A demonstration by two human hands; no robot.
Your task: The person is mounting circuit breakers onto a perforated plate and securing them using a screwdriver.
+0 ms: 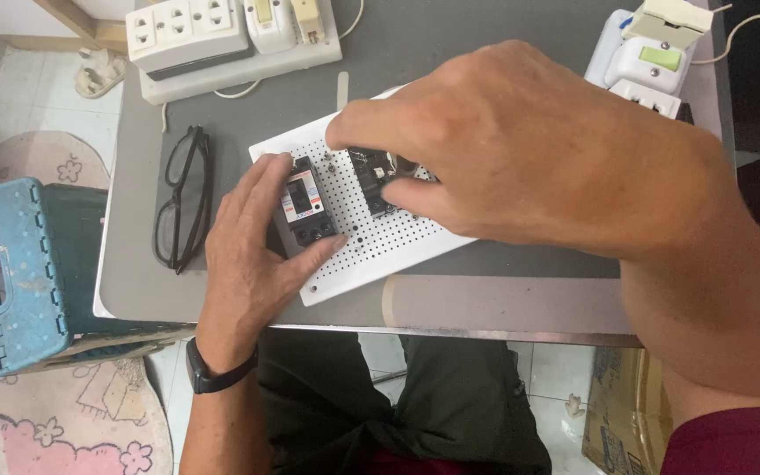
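While gripping the black breaker on the white perforated board with left hand, pinch second black component right of breaker firmly with right hand, keeping board flat.

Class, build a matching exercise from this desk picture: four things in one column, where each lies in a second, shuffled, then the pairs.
Things:
1. eyeglasses
2. circuit breaker
3. perforated white board
4. blue stool

Places:
A. off the table's left edge
B. in the grip of the left hand
C. on the grey table, left of the board
D. under both hands

Pairs: 1-C, 2-B, 3-D, 4-A
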